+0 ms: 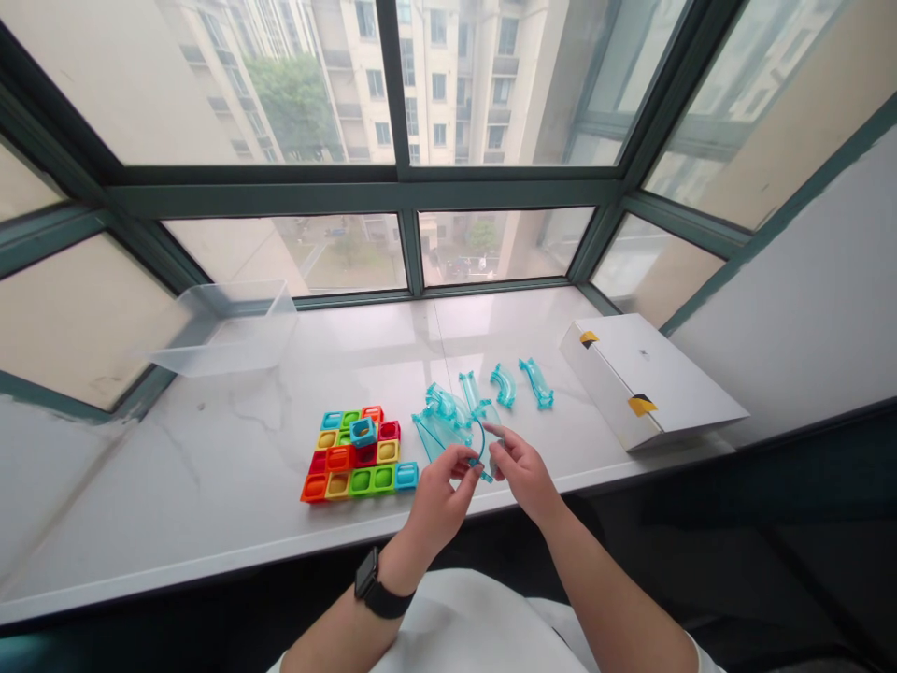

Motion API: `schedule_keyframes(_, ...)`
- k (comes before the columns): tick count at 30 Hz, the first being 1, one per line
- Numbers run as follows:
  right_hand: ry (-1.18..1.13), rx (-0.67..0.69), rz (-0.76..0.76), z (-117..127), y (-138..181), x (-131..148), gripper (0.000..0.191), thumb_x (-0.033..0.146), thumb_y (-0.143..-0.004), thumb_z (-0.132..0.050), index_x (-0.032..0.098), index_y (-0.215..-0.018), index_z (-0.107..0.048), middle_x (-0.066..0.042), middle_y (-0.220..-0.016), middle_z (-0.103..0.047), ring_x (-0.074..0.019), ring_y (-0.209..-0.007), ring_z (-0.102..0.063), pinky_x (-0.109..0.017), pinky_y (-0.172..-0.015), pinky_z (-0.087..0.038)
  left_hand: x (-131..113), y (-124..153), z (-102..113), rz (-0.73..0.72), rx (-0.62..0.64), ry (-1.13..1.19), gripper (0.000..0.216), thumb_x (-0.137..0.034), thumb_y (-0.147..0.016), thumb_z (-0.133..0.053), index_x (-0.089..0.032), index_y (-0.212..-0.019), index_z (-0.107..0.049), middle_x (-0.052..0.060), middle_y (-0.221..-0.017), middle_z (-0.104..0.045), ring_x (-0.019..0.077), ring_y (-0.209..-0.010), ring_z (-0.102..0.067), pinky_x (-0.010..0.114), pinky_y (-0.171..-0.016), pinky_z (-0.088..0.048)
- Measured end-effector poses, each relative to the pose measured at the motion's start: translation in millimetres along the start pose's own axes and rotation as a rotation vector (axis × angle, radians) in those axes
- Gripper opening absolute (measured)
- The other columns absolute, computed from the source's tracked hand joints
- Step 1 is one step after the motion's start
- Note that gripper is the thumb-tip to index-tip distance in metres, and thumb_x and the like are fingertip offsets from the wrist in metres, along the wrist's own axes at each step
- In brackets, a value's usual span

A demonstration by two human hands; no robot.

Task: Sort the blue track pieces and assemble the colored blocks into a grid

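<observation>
Between my two hands is a clear blue curved track piece (481,439), raised just over the near edge of the counter. The thumb and fingertips of my left hand (440,494) pinch its lower end. My right hand (524,475) has its index finger and thumb closed on the other side; exactly where they touch is hard to make out. Just behind lies a pile of clear blue track pieces (448,411), partly overlapping. A curved piece (503,385) and a wavy piece (536,384) lie apart to the right.
Colourful hollow cube blocks (361,481) lie grouped left of my hands, one blue block (363,432) on top. A clear plastic bin (231,350) stands at the back left. A white box (651,374) sits at right. Windows border the white counter (210,495).
</observation>
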State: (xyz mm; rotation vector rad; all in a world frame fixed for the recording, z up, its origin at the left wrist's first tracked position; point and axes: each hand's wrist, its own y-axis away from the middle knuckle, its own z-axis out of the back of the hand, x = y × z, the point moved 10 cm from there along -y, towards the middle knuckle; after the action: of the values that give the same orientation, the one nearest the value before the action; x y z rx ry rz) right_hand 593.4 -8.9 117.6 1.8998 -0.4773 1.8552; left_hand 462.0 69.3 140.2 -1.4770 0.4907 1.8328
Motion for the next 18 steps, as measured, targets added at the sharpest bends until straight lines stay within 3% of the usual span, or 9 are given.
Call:
schedule_keyframes(3, 0.029, -0.062, 0.134, 9.3, 8.6, 9.1, 0.065, 0.049, -0.095, -0.069, 0.028, -0.152, -0.048, -0.002, -0.098, -0.066, -0.0159, -0.076, -0.063, -0.031, -0.073, -0.058, 7.8, -6.4, -6.4, 0.039, -0.018, 0.047, 0.020, -0.041, -0.099, -0.065, -0.022, -0.105, -0.067, 0.002, -0.087, -0.072, 0.0176, -0.080, -0.070, 0.030, -0.077, -0.057)
schedule_keyframes(6, 0.160, -0.063, 0.273, 12.7, 18.2, 21.1, 0.038, 0.045, -0.095, -0.071, 0.028, -0.129, -0.066, -0.006, -0.114, -0.067, -0.0193, -0.092, -0.066, -0.033, -0.081, -0.059, 14.6, -14.5, -16.8, 0.075, -0.034, 0.123, 0.024, -0.043, -0.097, -0.066, -0.022, -0.108, -0.067, 0.002, -0.087, -0.073, 0.0178, -0.078, -0.070, 0.030, -0.075, -0.057)
schedule_keyframes(9, 0.244, -0.090, 0.357, 21.0, 23.6, 27.3, 0.021, 0.042, -0.096, -0.072, 0.026, -0.110, -0.072, -0.007, -0.107, -0.068, -0.0217, -0.096, -0.067, -0.032, -0.078, -0.059, 18.5, -23.9, -32.0, 0.102, -0.027, 0.200, 0.024, -0.043, -0.095, -0.068, -0.021, -0.106, -0.066, 0.002, -0.085, -0.072, 0.0175, -0.077, -0.069, 0.029, -0.073, -0.055)
schedule_keyframes(13, 0.307, -0.207, 0.390, 40.9, 24.1, 29.3, 0.018, 0.039, -0.096, -0.072, 0.026, -0.108, -0.073, -0.007, -0.102, -0.070, -0.0224, -0.093, -0.067, -0.034, -0.076, -0.059, 25.3, -35.8, -51.6, 0.119, -0.003, 0.268, 0.026, -0.043, -0.093, -0.072, -0.021, -0.105, -0.067, 0.003, -0.088, -0.073, 0.0190, -0.082, -0.070, 0.031, -0.078, -0.056)
schedule_keyframes(18, 0.366, -0.228, 0.396, 48.9, 18.5, 26.7, 0.012, 0.034, -0.096, -0.073, 0.026, -0.105, -0.076, -0.004, -0.097, -0.070, -0.0189, -0.081, -0.064, -0.034, -0.074, -0.057, 44.1, -41.9, -61.7, 0.149, -0.018, 0.327, 0.029, -0.045, -0.090, -0.074, -0.021, -0.105, -0.067, 0.005, -0.094, -0.075, 0.0212, -0.087, -0.072, 0.034, -0.082, -0.056)
